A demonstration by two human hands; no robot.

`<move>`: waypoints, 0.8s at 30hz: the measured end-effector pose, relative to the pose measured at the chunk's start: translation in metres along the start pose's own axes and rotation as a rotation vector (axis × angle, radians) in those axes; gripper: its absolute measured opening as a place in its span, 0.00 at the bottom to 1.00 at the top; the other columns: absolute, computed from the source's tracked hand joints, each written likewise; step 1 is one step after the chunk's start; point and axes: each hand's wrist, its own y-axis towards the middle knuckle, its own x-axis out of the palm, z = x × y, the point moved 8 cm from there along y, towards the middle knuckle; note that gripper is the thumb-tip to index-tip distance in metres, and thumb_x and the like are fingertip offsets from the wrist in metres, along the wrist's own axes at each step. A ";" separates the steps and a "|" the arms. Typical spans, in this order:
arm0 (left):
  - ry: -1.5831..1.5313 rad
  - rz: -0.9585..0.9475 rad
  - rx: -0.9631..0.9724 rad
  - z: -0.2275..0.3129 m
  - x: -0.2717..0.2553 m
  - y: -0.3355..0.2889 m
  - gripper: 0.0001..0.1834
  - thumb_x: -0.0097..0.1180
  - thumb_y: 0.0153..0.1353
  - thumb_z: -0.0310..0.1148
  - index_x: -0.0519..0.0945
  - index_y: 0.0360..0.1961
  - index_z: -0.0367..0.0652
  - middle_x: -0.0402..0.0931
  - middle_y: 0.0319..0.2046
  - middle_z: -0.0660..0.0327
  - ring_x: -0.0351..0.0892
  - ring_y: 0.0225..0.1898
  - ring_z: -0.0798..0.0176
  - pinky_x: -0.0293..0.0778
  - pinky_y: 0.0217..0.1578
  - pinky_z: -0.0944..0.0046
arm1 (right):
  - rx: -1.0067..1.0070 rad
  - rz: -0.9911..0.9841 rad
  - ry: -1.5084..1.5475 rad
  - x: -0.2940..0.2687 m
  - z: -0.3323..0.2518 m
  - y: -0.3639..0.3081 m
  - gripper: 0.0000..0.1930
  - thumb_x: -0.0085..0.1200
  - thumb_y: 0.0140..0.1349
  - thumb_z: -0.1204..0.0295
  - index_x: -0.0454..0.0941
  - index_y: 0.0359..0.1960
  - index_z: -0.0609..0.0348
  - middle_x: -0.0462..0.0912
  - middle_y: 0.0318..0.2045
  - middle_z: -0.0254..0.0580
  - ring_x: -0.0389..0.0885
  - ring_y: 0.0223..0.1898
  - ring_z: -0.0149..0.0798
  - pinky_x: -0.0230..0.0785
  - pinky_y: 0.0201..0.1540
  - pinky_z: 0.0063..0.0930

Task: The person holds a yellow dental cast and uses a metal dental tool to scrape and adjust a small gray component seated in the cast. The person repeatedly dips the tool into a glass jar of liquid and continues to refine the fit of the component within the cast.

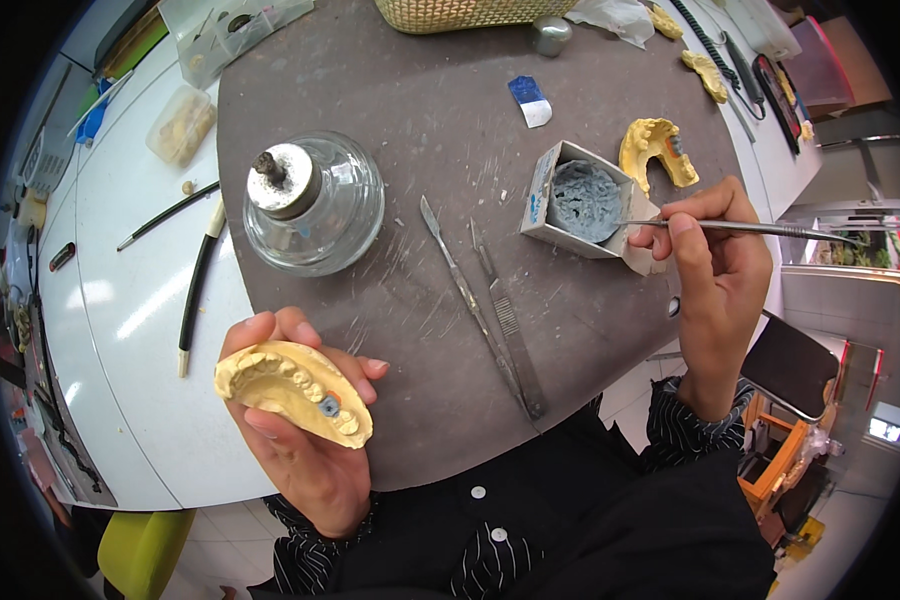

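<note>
My left hand point(310, 470) holds a yellow plaster dental model point(285, 385), its row of teeth facing up. One tooth on it is covered in grey-blue wax point(329, 405), with an orange-red edge beside it. In my right hand point(715, 270) is a thin metal wax carver point(740, 227), pinched level between thumb and fingers. Its left end reaches the rim of a small open cardboard box point(540, 205) filled with grey-blue wax point(583, 200). Just beyond the box lies a second yellow dental model point(650, 150), also with a grey-blue patch.
A glass spirit lamp point(315, 205) stands left of centre; no flame shows. A metal carving knife point(460, 285) and tweezers point(508, 330) lie on the grey mat point(410, 110). Further back are a blue-and-white packet point(530, 101), a woven basket point(470, 14) and a clear compartment box point(220, 35).
</note>
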 end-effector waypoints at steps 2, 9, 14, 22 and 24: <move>0.005 0.003 0.004 0.000 0.000 0.000 0.30 0.35 0.63 0.53 0.55 0.54 0.38 0.60 0.40 0.54 0.72 0.25 0.67 0.74 0.33 0.61 | -0.033 -0.001 -0.023 0.001 -0.001 0.000 0.06 0.46 0.58 0.77 0.69 0.26 0.69 0.72 0.22 0.36 0.78 0.28 0.28 0.68 0.33 0.19; 0.002 -0.079 0.014 0.000 0.003 0.000 0.29 0.33 0.65 0.50 0.54 0.57 0.39 0.59 0.42 0.58 0.66 0.27 0.72 0.69 0.37 0.66 | -0.087 -0.014 -0.122 0.002 -0.007 0.001 0.06 0.47 0.57 0.78 0.68 0.25 0.69 0.71 0.22 0.37 0.79 0.27 0.29 0.69 0.31 0.19; 0.009 -0.077 0.014 0.000 0.003 -0.001 0.29 0.33 0.65 0.50 0.54 0.57 0.39 0.60 0.42 0.58 0.66 0.27 0.72 0.70 0.37 0.66 | -0.052 -0.038 -0.178 0.002 -0.004 0.001 0.07 0.43 0.60 0.74 0.68 0.28 0.67 0.70 0.20 0.36 0.74 0.25 0.26 0.68 0.33 0.17; 0.003 -0.060 0.002 0.000 0.002 -0.001 0.29 0.35 0.64 0.50 0.54 0.57 0.38 0.60 0.42 0.57 0.67 0.27 0.72 0.71 0.35 0.66 | 0.039 -0.007 0.108 -0.004 0.009 0.003 0.06 0.44 0.59 0.76 0.67 0.27 0.66 0.70 0.20 0.36 0.77 0.25 0.30 0.69 0.33 0.20; 0.011 -0.072 -0.029 -0.001 0.005 0.000 0.29 0.35 0.64 0.51 0.55 0.56 0.38 0.61 0.42 0.57 0.67 0.27 0.72 0.71 0.35 0.66 | 0.103 -0.024 0.272 -0.007 0.015 0.006 0.05 0.43 0.59 0.75 0.67 0.27 0.65 0.70 0.19 0.36 0.76 0.25 0.29 0.69 0.34 0.20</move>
